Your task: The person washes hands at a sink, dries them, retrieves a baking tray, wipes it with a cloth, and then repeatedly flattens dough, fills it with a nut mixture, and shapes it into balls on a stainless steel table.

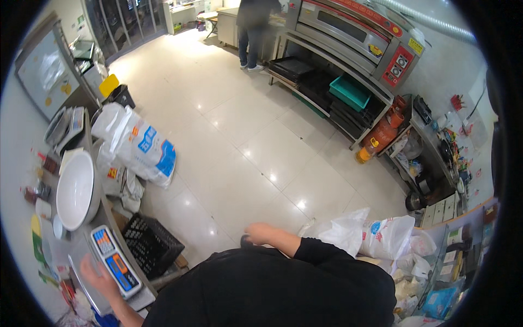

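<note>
Blurred by movement, my left hand (pixel 97 274) hovers at the digital scale, over its metal weighing plate (pixel 79 282); its fingers look apart and nothing shows in them. The scale's keypad and display panel (pixel 116 261) lies just right of that hand, bearing writing. Behind the scale on the same counter stands a large white bowl (pixel 75 190), and I see nothing in it. My right hand (pixel 259 234) is held before my body with its fingers curled, above the tiled floor. Whether it grips anything cannot be made out.
A black plastic crate (pixel 151 245) stands beside the counter, with large white sacks (pixel 143 147) beyond it. More sacks (pixel 386 237) lie at right. A deck oven (pixel 343 32), orange gas cylinder (pixel 382 131) and green tray (pixel 349 93) line the far right. A person (pixel 253 32) stands at the back.
</note>
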### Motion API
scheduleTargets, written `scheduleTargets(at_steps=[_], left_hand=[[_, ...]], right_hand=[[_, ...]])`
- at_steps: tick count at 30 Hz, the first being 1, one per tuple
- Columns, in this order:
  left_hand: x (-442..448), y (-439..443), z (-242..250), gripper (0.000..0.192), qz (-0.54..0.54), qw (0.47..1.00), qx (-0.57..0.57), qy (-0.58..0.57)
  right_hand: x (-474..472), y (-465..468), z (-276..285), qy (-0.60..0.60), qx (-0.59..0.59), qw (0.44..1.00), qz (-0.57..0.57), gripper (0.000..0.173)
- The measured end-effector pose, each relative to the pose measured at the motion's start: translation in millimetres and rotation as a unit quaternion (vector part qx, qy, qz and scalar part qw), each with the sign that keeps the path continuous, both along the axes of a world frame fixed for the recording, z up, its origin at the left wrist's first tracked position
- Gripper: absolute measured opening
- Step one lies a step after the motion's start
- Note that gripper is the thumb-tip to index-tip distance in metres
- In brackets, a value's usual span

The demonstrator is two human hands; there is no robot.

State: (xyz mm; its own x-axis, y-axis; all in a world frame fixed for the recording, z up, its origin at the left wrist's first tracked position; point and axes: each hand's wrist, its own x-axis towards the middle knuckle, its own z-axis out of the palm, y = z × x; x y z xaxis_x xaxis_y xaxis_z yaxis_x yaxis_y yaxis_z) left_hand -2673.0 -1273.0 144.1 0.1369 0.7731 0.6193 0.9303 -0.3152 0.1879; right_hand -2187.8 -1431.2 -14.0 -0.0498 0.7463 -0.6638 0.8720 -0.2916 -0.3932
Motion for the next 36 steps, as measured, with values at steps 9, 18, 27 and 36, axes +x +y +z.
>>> scheduleTargets(at_steps=[9,18,27,36], left_hand=[[228,158,-55,0.056,-0.105,0.794,-0.588,0.113],[475,452,-136,0.055,-0.134,0.81,-0.489,0.295],[1043,575,-101,0.036,-0.576,0.744,-0.33,0.074],[1261,672,-220,0.033,-0.468,0.712,-0.49,0.186]], right_hand=[[181,159,37,0.119,0.176,0.974,-0.081,0.037],[469,252,-33,-0.034,0.129,0.956,-0.26,0.036],[625,191,-87,-0.076,-0.038,0.873,-0.479,0.04],[883,304,-235,-0.006,-0.211,0.934,-0.288,0.041]])
